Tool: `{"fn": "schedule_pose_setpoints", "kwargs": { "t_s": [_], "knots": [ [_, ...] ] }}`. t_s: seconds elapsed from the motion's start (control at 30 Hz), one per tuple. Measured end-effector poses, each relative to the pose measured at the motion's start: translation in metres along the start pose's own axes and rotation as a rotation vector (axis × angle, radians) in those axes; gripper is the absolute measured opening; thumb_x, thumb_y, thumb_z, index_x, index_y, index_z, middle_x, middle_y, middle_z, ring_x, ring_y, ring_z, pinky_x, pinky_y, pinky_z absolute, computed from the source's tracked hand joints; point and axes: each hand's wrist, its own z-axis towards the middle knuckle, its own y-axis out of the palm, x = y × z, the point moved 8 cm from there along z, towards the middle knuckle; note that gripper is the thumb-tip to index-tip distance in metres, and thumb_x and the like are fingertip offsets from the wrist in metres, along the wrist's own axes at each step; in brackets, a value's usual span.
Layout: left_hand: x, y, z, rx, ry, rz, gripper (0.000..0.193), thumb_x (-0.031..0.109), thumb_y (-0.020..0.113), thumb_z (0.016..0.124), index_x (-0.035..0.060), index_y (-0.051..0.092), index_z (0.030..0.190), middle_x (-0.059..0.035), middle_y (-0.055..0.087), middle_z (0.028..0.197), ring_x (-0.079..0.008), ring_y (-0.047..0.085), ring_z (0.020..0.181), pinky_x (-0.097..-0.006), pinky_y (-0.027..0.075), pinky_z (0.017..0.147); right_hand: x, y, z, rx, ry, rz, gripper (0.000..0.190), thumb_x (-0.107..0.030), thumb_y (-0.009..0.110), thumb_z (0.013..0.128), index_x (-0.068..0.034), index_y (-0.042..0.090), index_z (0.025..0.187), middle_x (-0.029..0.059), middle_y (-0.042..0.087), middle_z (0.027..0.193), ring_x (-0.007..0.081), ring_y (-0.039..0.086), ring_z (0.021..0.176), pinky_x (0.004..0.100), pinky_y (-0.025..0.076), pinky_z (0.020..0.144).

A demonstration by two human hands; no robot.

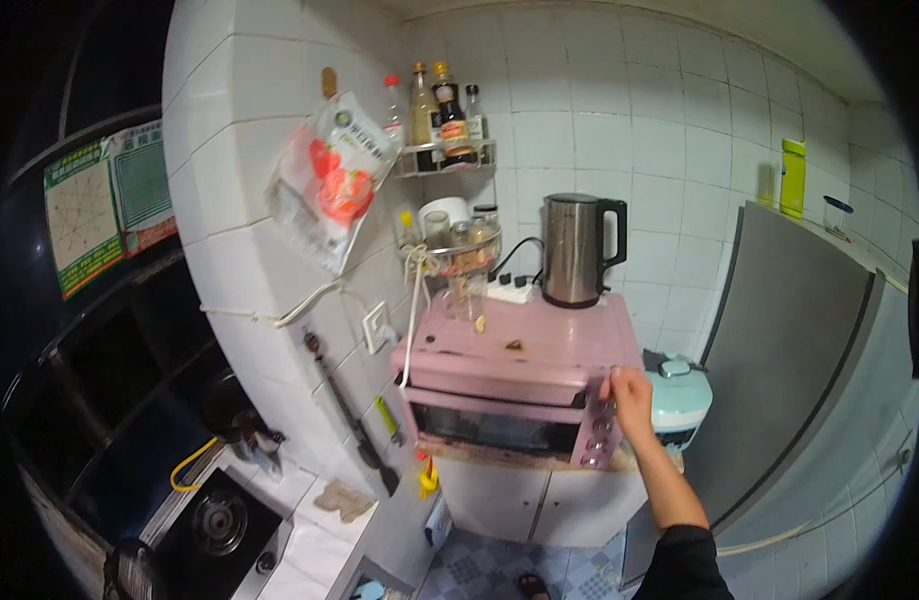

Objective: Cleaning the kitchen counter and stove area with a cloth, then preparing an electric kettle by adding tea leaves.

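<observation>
My right hand (630,395) reaches out to the upper right front corner of a pink toaster oven (497,382), its fingers curled. Whether the fingers touch the oven or grip something there is hidden. Just below the hand, a column of round control knobs (600,425) runs down the oven's front. The oven's dark glass door (497,429) is closed. A mint-green rice cooker (680,397) stands beside my wrist, to the right of the oven. My left hand is out of view.
On the oven stand a steel electric kettle (569,251) and a glass pitcher (467,298). A white power strip (512,287) lies behind. Corner racks (448,154) hold bottles and jars. A grey refrigerator (793,330) rises at right; a gas stove (219,525) sits lower left.
</observation>
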Motion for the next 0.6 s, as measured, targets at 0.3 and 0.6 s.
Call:
{"fn": "schedule_pose_setpoints", "kwargs": {
  "t_s": [0.3, 0.6],
  "knots": [
    [0.071, 0.072, 0.167, 0.037, 0.055, -0.043, 0.023, 0.010, 0.055, 0.083, -0.0003, 0.059, 0.103, -0.0092, 0.062, 0.092, -0.0178, 0.056, 0.086, -0.0306, 0.045, 0.077, 0.065, -0.075, 0.286, 0.595, -0.215, -0.344, 0.045, -0.039, 0.048, 0.087, 0.000, 0.056, 0.107, 0.0153, 0.059, 0.088, 0.0237, 0.054, 0.085, 0.0323, 0.042, 0.081],
    [0.115, 0.106, 0.236, -0.022, 0.083, -0.230, 0.020, 0.011, 0.054, 0.087, 0.0019, 0.058, 0.104, -0.0064, 0.060, 0.094, -0.0156, 0.057, 0.089, -0.0301, 0.046, 0.078, 0.123, -0.045, 0.376, 0.177, 0.263, 0.300, 0.053, -0.056, 0.046, 0.083, -0.005, 0.052, 0.068, 0.0027, 0.046, 0.050, 0.0121, 0.044, 0.042, 0.0260, 0.034, 0.042]
  ]
}}
